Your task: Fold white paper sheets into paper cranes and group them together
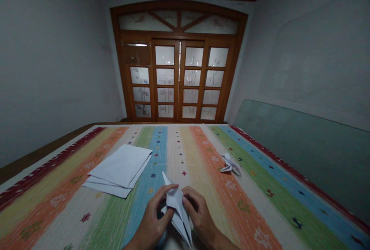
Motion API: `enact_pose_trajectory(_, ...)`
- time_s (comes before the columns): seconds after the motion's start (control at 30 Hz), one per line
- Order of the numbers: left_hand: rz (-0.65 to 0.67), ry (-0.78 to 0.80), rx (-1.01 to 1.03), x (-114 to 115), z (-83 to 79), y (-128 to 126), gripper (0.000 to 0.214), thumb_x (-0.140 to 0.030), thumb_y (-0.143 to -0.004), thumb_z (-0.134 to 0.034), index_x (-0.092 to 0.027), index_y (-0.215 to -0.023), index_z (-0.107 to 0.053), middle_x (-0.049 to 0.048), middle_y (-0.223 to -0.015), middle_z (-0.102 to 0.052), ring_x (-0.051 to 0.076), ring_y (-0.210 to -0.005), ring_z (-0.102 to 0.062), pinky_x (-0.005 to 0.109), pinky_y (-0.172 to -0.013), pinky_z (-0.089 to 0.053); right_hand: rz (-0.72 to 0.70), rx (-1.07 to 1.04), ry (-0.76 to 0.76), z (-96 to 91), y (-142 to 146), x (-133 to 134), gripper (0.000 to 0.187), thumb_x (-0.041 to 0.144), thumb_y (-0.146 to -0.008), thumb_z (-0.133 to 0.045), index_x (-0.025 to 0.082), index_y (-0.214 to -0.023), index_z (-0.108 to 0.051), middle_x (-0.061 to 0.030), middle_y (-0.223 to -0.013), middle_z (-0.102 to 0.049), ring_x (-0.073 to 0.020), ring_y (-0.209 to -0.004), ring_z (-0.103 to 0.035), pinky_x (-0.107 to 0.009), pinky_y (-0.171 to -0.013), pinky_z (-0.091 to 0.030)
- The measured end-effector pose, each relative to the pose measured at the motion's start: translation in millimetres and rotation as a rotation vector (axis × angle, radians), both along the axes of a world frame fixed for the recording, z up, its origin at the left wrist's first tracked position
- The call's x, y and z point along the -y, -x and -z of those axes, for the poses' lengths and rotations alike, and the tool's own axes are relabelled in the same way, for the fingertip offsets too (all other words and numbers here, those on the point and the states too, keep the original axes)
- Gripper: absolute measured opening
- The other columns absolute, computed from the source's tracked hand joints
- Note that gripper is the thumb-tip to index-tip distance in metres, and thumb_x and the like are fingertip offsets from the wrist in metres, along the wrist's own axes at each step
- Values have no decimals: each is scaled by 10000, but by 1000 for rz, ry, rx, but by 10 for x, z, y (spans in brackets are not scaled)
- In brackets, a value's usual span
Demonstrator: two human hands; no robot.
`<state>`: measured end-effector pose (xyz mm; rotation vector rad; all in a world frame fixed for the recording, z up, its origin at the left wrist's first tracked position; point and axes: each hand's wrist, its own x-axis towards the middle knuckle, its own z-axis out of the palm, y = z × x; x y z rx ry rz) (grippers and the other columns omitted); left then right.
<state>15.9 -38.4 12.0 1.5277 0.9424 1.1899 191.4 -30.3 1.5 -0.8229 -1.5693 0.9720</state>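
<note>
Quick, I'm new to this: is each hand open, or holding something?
Left hand: closed, holding the folded paper.
Right hand: closed, holding the same paper.

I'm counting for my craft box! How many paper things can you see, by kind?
Stack of white paper: 1
Folded paper figure being held: 1
Folded paper figure lying on the right: 1
Total: 3

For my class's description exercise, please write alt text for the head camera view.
The left hand and right hand hold a folded white paper over a rainbow-striped cloth. A stack of white sheets lies to their left, and a small folded paper figure to their right. Glazed wooden doors stand beyond.
</note>
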Motion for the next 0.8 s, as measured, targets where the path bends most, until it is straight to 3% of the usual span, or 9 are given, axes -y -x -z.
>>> enact_pose_trajectory(0.17,7,47,67,-38,-39,-2,526,-340,-837,-714,-255,-1353,-653,108,-1312,-651,305,-1112,-652,337,-903,-549,-20,-3,-30,1,-4,-9,396,494,-999,-487,178,-863,-684,-63,-853,-621,-216,-830,-589,-322,-786,-468)
enact_pose_trajectory(0.43,4,122,104,-39,-82,-9,616,-461,-774,-782,-242,-1338,-664,103,-1280,-666,307,-1062,-662,349,-874,-565,-82,-17,-14,-26,34,13,224,380,-929,-634,186,-976,-734,-80,-928,-644,-223,-875,-621,-313,-771,-500)
enact_pose_trajectory(0.53,-11,119,125,-62,-54,-37,611,-456,-705,-843,-246,-1260,-694,78,-1168,-699,287,-1006,-668,343,-877,-559,-110,-25,-19,3,40,11,207,366,-913,-657,189,-992,-731,-89,-970,-645,-231,-912,-628,-318,-783,-514)
enact_pose_trajectory(0.63,2,128,203,-101,10,-64,566,-492,-625,-895,-243,-1085,-677,4,-916,-672,214,-803,-665,281,-726,-564,-155,-12,-16,9,39,16,232,407,-912,-661,205,-999,-734,-84,-983,-633,-220,-894,-618,-311,-773,-521)
enact_pose_trajectory(0.73,5,160,266,-140,63,-74,576,-587,-582,-893,-235,-910,-576,-65,-730,-550,124,-580,-551,189,-515,-451,-192,12,9,-35,18,30,313,494,-935,-610,221,-973,-759,-81,-965,-629,-218,-861,-610,-317,-763,-508)
enact_pose_trajectory(0.8,-36,150,263,-159,66,-76,603,-634,-571,-878,-233,-869,-541,-86,-674,-494,102,-534,-482,173,-480,-392,-205,19,-2,-79,-8,41,386,545,-956,-546,234,-965,-774,-84,-961,-633,-237,-904,-611,-350,-826,-490)
